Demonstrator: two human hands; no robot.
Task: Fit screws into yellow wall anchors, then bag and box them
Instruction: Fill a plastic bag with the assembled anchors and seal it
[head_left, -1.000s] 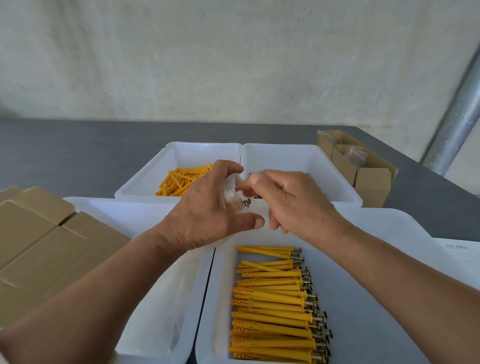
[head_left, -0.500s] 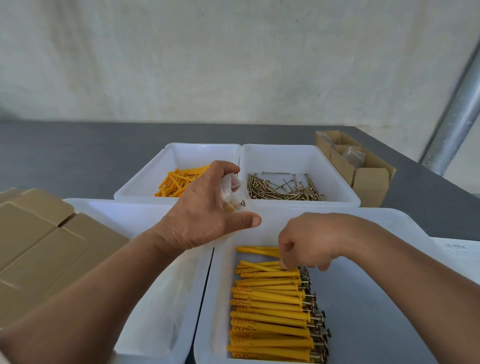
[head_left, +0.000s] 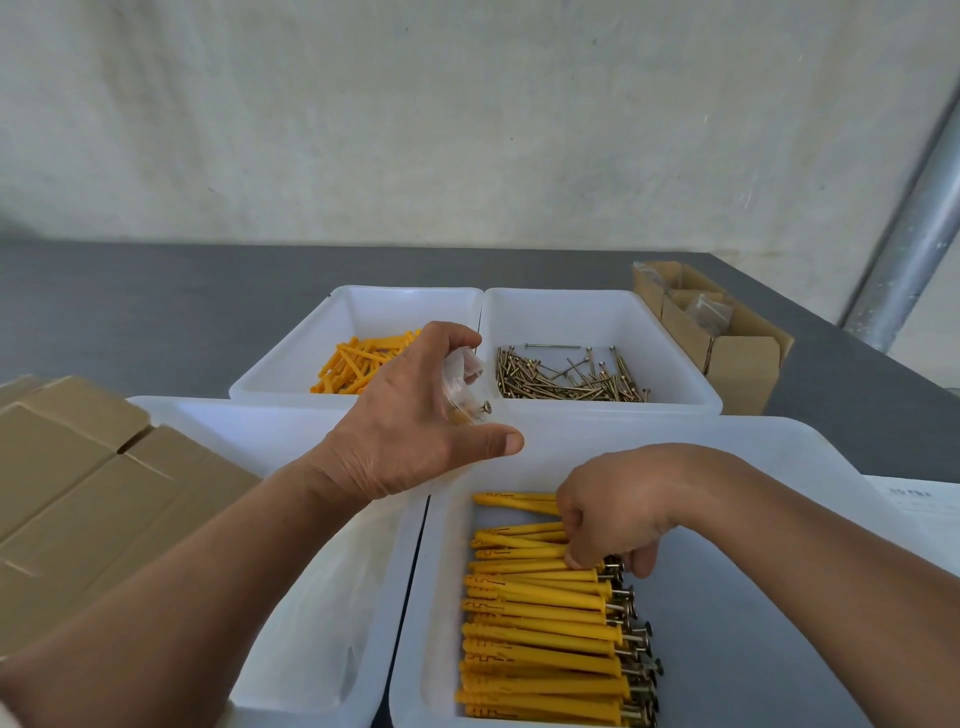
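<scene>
paper (head_left: 917, 501) beside anchor tray (head_left: 774, 434): print seems illegible.

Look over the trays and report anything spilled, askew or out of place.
Nothing is spilled or damaged. Only small things: in the near tray the topmost assembled anchors lie slanted and apart from the neat stack below, where the right hand is picking, and one screw lies alone, crosswise, behind the screw pile.

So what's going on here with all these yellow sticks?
A person is packing. The left hand holds a clear bag with a piece inside; the right hand pinches at the assembled anchors lined up in the near tray. Loose anchors and loose screws sit in the far trays.
</scene>
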